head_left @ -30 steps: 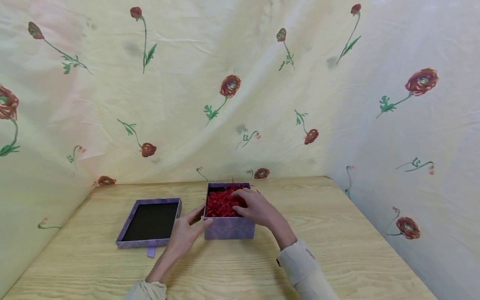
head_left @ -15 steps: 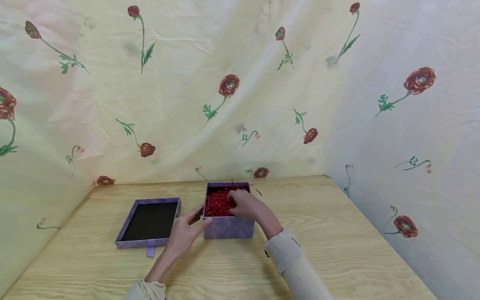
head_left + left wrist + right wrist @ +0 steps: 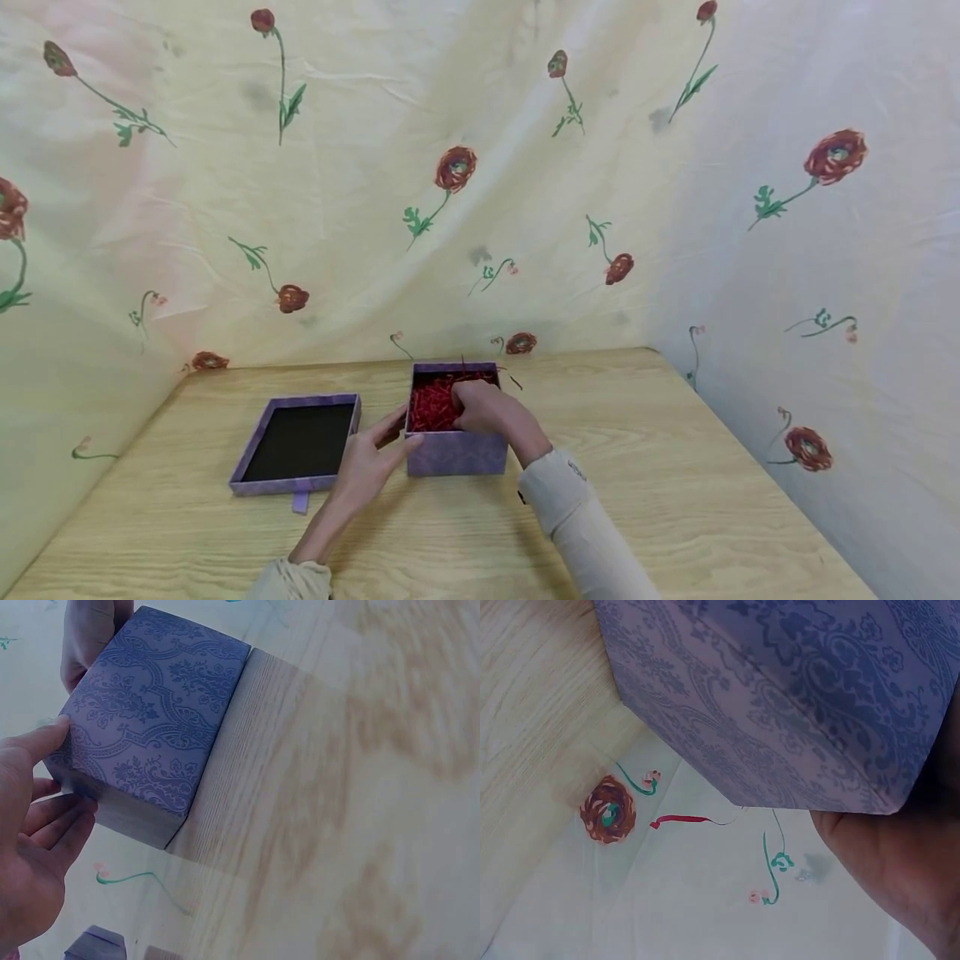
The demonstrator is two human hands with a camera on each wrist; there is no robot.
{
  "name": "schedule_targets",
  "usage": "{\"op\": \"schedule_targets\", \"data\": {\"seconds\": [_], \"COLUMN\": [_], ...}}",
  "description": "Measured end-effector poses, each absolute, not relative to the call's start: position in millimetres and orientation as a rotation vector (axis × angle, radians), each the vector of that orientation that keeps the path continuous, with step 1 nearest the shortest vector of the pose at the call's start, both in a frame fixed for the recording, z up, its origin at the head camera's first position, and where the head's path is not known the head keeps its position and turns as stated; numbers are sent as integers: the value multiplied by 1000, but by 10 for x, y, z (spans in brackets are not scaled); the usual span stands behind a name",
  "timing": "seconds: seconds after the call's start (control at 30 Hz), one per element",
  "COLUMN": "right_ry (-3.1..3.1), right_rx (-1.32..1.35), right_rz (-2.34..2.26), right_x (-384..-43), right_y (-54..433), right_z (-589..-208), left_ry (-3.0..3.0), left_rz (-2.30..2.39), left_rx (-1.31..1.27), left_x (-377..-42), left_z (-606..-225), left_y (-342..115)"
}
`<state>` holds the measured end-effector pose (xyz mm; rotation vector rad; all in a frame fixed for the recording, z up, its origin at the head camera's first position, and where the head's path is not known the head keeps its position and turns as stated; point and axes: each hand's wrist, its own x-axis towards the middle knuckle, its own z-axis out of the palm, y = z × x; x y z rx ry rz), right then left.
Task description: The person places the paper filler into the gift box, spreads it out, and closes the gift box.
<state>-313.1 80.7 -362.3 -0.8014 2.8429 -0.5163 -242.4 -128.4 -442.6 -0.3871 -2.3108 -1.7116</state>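
Observation:
A purple patterned gift box (image 3: 457,454) stands uncovered on the table, filled with red shredded paper (image 3: 433,404). My left hand (image 3: 367,467) grips its front left corner. In the left wrist view, the thumb lies against the patterned face of the box (image 3: 150,712) and the fingers against the adjoining side. My right hand (image 3: 491,410) reaches down into the right part of the box; its fingertips are hidden in the shreds. From the right wrist, the box (image 3: 780,712) covers most of that hand (image 3: 885,862). A red strand (image 3: 682,818) sticks out past the rim.
The box lid (image 3: 270,486) lies upturned left of the box, showing its black inside, with a purple ribbon tab (image 3: 301,502) at the front. Behind the wooden table (image 3: 660,500) hangs a flowered cloth (image 3: 360,208), which also closes off both sides.
My right hand has moved left and deeper into the shredded paper, its forearm following. The left hand stays on the box corner. Box and lid keep their places.

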Motion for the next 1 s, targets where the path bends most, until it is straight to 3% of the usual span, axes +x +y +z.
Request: {"op": "schedule_targets", "data": {"seconds": [0.23,0.43,0.67,1.0], "right_ry": [2868,2921,2923,2823], "right_rx": [-868,-878,-740,-580], "right_rz": [-611,-1028,-1510,-1609], "right_x": [-3065,-3029,-3155,-3257], "right_y": [882,1110,1439,1727], "right_z": [-3552,-3577,-3817,-4046], "left_ry": [-2315,-2325,-2311,-2310], "left_rz": [-1686,-1660,-1689,-1681], "left_rx": [-373,-382,-392,-391], "left_x": [-2422,-2435,-2433,-2434], "left_z": [-4441,-4445,-4435,-4445], "left_y": [-1293,-1293,-1291,-1286]}}
